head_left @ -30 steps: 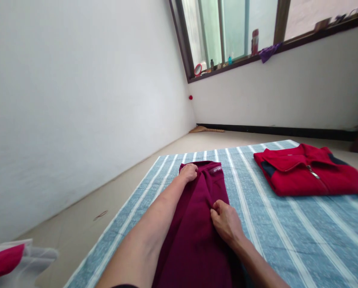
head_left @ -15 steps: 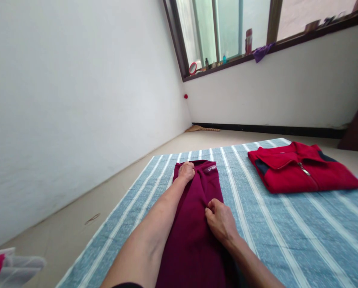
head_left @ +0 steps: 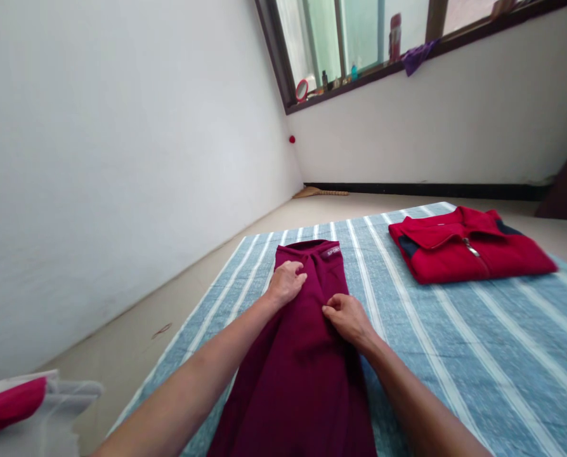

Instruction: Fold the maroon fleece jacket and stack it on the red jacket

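Maroon sports pants (head_left: 307, 374) lie lengthwise before me, folded narrow, their waistband at the far end with light lettering on its right side. My left hand (head_left: 286, 282) rests on the left part of the pants just below the waistband, fingers loosely bent and apart, not gripping. At the right edge, somewhat nearer to me, my right hand (head_left: 349, 317) pinches the fabric between thumb and fingers. A folded red jacket (head_left: 478, 254) with navy shoulder patches and a zipper lies apart to the right.
Beneath the clothes is a blue-and-white striped sheet (head_left: 411, 355). White and pink fabric (head_left: 36, 406) shows at lower left. A white wall (head_left: 122, 158) stands left beyond a strip of floor. A windowsill holds a bottle (head_left: 394, 39), a round mirror (head_left: 302, 90) and a purple cloth (head_left: 415, 58).
My left hand has let go of the waistband and come nearer to me, its fingers loosened. My right hand still pinches the right edge. The view has tilted slightly down.
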Available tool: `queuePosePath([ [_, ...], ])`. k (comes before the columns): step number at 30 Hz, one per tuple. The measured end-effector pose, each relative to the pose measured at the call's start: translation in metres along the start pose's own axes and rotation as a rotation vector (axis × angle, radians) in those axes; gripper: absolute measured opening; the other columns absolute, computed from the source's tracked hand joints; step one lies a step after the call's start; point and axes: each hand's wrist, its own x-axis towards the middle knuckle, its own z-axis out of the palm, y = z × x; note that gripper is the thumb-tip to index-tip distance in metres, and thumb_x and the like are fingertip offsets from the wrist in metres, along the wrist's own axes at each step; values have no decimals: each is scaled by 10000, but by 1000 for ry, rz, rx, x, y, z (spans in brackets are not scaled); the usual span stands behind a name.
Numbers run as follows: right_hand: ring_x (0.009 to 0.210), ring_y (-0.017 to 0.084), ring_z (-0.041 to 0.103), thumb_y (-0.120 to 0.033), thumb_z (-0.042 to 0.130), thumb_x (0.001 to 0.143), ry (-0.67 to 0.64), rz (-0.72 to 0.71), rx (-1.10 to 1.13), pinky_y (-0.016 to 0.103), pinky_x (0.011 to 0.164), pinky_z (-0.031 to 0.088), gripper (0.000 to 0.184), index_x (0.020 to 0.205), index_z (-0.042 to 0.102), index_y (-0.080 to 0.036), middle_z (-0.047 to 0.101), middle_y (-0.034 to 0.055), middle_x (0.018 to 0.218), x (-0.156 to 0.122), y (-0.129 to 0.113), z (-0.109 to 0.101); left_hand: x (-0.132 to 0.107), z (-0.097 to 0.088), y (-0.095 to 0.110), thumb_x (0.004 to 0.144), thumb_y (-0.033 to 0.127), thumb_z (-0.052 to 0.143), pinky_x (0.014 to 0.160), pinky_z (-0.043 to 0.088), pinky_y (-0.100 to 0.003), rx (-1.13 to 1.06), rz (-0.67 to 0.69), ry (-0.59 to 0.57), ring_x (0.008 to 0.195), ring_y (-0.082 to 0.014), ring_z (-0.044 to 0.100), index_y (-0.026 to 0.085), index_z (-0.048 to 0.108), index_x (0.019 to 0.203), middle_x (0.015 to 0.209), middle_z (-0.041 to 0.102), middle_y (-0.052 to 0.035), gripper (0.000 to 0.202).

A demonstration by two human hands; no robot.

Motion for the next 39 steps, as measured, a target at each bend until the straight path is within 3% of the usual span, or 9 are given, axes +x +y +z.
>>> queuePosePath([
  [6,378,90,413,-326,543,802,-326,79,245,203,361,321,206,658,535,-178,435,-58,460,-3,3,-19,-66,-18,29,798,106,484,987,407,-385,87,275,-34,1117,-231,501,190,573,1127,1172,576,-84,351],
  [10,384,80,455,-329,584,776,-469,64,374,177,343,363,183,694,524,-177,464,-60,483,-4,8,-31,-62,-22,46,758,53,487,995,384,-383,131,518,-252,1179,-231,443,217,539,1150,1267,526,-73,428],
  [14,393,79,499,-319,616,734,-547,67,462,162,345,394,182,703,508,-175,488,-60,497,-2,12,-35,-46,-25,58,709,83,554,849,443,-340,222,575,-472,959,-227,520,195,572,1007,1007,587,-74,319],
  [17,421,109,562,-302,598,714,-601,77,533,174,352,423,167,776,511,-173,515,-55,512,-3,12,-37,-41,-26,59,702,92,545,750,447,-338,312,545,-500,852,-233,506,180,596,867,873,558,-81,193],
  [20,464,160,620,-258,570,676,-643,79,603,196,358,441,249,900,515,-163,557,-41,527,-4,9,-37,-42,-24,46,721,80,490,716,438,-327,271,506,-423,820,-223,490,182,596,762,814,540,-76,154],
  [25,493,182,648,-236,644,623,-697,2,745,220,390,470,415,999,481,-172,669,6,688,-6,5,-31,-53,-17,11,697,70,449,762,453,-318,-184,263,-98,795,-187,541,191,555,713,771,576,-41,161],
  [28,481,179,644,-251,682,614,-709,-44,765,224,393,465,446,1003,478,-171,687,34,747,-6,4,-21,-62,-14,-4,743,175,489,811,480,-337,-404,95,-10,875,-199,605,193,562,748,866,639,-47,76],
  [33,409,135,579,-220,682,601,-581,-52,684,196,366,412,346,899,512,-175,617,-32,577,-4,-1,-3,-70,-7,-12,677,272,603,932,453,-408,-791,-176,70,972,-253,627,191,602,715,905,691,-50,90],
  [39,406,72,475,-185,641,678,-360,-157,627,187,407,344,166,815,548,-190,539,-74,565,-8,-11,15,-69,-5,-14,627,281,650,946,451,-430,-919,-250,76,981,-269,631,182,613,719,927,700,-64,141],
])
